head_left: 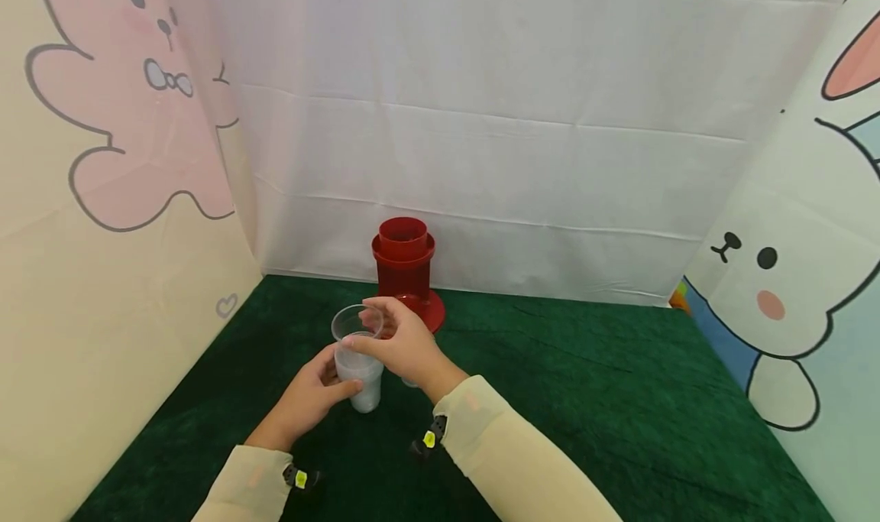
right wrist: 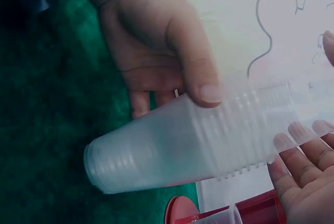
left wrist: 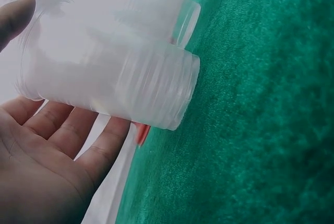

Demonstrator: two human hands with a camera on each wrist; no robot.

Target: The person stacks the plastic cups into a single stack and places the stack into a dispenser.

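Observation:
Near the front of the red stand, my left hand (head_left: pixel 309 396) holds a stack of clear plastic cups (head_left: pixel 367 392) between thumb and fingers, partway down its side. The stack tilts, its closed bottom toward the green cloth. My right hand (head_left: pixel 406 346) grips a clear plastic cup (head_left: pixel 346 323) at the top of that stack, thumb in front and fingers behind. This upper cup's rim stands above the others. In the right wrist view, the nested rims of the stack (right wrist: pixel 141 151) show as ridges beside my left thumb.
A red cylindrical stand (head_left: pixel 406 276) with a round base stands at the back, by the white cloth wall (head_left: pixel 481 163). Another clear cup (right wrist: pixel 227 216) is near it, mostly hidden by my right hand in the head view. Green cloth (head_left: pixel 550 400) covers the table.

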